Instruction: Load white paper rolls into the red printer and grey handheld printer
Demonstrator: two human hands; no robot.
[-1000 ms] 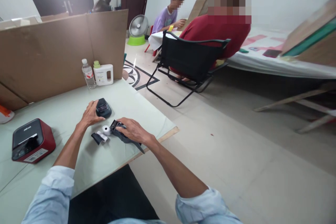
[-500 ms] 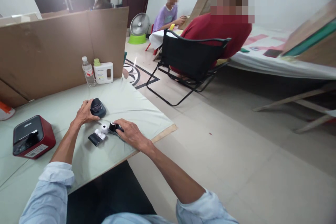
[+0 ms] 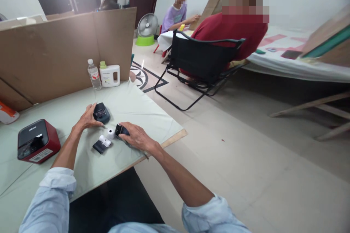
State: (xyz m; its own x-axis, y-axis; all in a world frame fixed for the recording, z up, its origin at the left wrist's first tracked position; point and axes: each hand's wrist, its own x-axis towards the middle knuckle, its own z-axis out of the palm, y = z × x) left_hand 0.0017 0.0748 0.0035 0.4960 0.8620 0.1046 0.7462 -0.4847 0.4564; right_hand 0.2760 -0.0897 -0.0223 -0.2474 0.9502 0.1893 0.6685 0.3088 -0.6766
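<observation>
My left hand (image 3: 89, 117) is closed around the left side of a small dark label printer (image 3: 102, 113) with a rounded body and a little screen, which stands on the table. My right hand (image 3: 138, 137) grips a small black object (image 3: 120, 130) near the table's right edge; the palm and fingers hide much of it. Between the hands sits a white paper roll (image 3: 110, 133) with a dark core. Nearer to me lies a black-and-white pair of rolls or wraps (image 3: 101, 145), touched by neither hand.
A red and black box-shaped device (image 3: 38, 141) stands left on the cloth-covered table (image 3: 153, 116). Behind are a water bottle (image 3: 94, 75), a white jug (image 3: 111, 76) and a cardboard panel (image 3: 65, 51). A person in red sits in a black folding chair (image 3: 203, 56); another sits beyond.
The black object in my right hand has turned slightly, so its pale round end shows less. My left hand stays on the printer. The whole view has shifted slightly.
</observation>
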